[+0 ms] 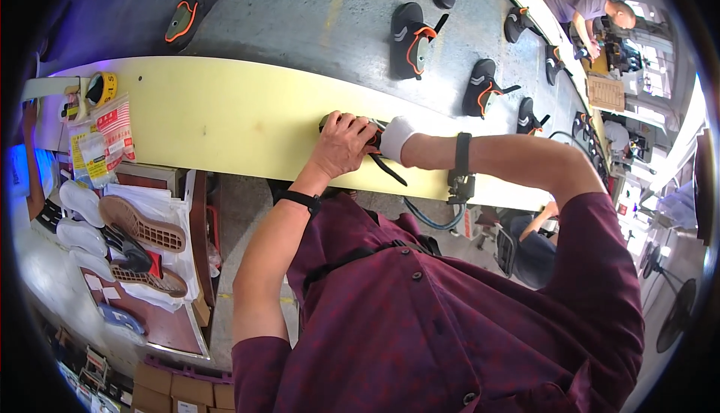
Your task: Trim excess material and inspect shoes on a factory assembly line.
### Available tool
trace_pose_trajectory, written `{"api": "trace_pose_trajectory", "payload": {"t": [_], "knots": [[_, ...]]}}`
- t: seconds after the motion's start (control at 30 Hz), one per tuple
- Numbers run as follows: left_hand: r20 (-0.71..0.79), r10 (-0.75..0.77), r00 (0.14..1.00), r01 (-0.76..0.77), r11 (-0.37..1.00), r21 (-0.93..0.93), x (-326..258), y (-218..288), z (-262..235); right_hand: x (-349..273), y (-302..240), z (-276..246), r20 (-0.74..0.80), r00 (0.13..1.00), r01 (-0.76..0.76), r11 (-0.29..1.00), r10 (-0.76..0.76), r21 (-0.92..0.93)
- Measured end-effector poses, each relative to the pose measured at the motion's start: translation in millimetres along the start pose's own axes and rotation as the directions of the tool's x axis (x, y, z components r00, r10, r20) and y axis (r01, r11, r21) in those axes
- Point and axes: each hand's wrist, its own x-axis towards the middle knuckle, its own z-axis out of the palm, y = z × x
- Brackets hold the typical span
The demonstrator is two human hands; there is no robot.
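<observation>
A dark shoe (325, 122) with a bit of orange lies at the near edge of the yellow bench, mostly covered by my hands. My left hand (346, 143) is closed over it, fingers curled across its top. A black strap (388, 171) trails from the shoe toward me. White cloth, like a glove, covers my right hand (398, 140), which meets the shoe's right end. Its fingers are hidden, so I cannot tell how they are bent or whether they reach inside.
Past the yellow bench (225, 117), several black shoes with orange trim (411, 42) rest on a grey conveyor surface (300, 16). At left are a tape roll (107, 88), plastic packets (114, 132) and a rack with brown soles (142, 222). Another person (581, 4) works far right.
</observation>
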Motion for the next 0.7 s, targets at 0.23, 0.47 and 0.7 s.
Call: {"api": "trace_pose_trajectory", "payload": {"t": [0.23,0.47,0.7], "knots": [[0.055,-0.034,0.998,0.034,0.999,0.009,-2,4,0,-5,-5,5,-0.047,0.995,-0.084,0.993,0.088,0.081],[0.065,-0.075,0.995,0.075,0.997,-0.004,0,14,-3,-78,4,78,-0.225,0.82,-0.29,0.722,0.526,0.628],[0.173,-0.106,0.979,0.106,0.994,0.011,16,36,-1,1,-70,244,0.286,0.382,-0.178,-0.234,0.879,0.956]]}}
